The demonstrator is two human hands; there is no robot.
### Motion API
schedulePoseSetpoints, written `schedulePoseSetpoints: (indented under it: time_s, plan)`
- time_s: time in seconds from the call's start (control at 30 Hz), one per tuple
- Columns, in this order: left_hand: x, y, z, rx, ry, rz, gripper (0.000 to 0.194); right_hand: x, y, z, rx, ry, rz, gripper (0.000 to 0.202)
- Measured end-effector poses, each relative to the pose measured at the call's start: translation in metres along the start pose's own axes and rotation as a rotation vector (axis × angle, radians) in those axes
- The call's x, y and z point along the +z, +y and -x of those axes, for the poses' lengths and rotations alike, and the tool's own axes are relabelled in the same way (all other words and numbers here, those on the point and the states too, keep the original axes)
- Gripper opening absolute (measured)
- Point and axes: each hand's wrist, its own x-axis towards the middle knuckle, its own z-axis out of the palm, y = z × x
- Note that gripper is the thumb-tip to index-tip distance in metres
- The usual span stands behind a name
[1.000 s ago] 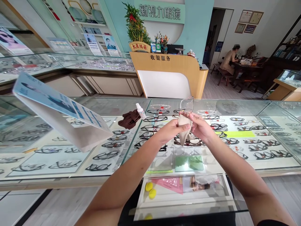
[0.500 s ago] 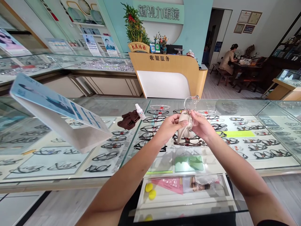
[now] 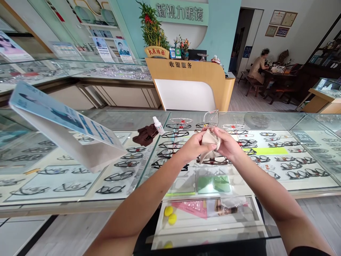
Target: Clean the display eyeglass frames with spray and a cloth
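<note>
A beige cloth (image 3: 208,141) is bunched between my two hands above the glass counter. My left hand (image 3: 194,145) is closed on it, thumb pressed across its front. My right hand (image 3: 227,143) is closed at the other side, its fingers around a pair of eyeglasses (image 3: 218,116) with a thin clear frame. One rim of the eyeglasses sticks up above my fingertips; the cloth and fingers cover the rest. A small white spray bottle (image 3: 158,125) and a crumpled dark brown cloth (image 3: 144,135) lie together on the counter, left of my hands.
Rows of eyeglasses (image 3: 290,166) lie inside the glass display counter (image 3: 149,170). A folded blue-and-white sign (image 3: 66,122) stands on its left part. Below me is a drawer (image 3: 183,231) with yellow round things (image 3: 168,211). A person (image 3: 256,71) sits at a far table.
The raised rim of the eyeglasses has turned and now appears narrower. My left thumb has shifted to the right over the cloth, and both hands have closed in around it.
</note>
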Motion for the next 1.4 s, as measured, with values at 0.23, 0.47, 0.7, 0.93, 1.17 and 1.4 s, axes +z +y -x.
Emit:
schedulePoseSetpoints:
  time_s: [0.23, 0.47, 0.7, 0.93, 1.17, 1.4]
  plan:
    - [0.006, 0.002, 0.003, 0.024, 0.026, 0.004, 0.057, -0.002, -0.001, 0.001, 0.002, -0.013, -0.013, 0.038]
    - [0.006, -0.004, 0.001, 0.000, 0.034, 0.010, 0.066, -0.004, -0.005, 0.001, -0.004, -0.002, -0.025, 0.037]
    - [0.018, -0.006, 0.002, 0.112, 0.172, -0.012, 0.055, 0.007, -0.005, 0.003, -0.027, 0.006, -0.073, 0.047]
    - [0.026, -0.006, 0.000, 0.182, 0.261, 0.081, 0.054, 0.013, -0.002, 0.007, -0.035, -0.023, -0.108, 0.050]
    - [0.027, 0.001, 0.003, 0.218, 0.429, 0.122, 0.060, 0.022, -0.001, 0.011, -0.132, -0.028, 0.032, 0.046]
    - [0.023, 0.002, 0.002, 0.244, 0.495, 0.101, 0.076, 0.026, 0.001, 0.013, -0.200, -0.038, 0.076, 0.047]
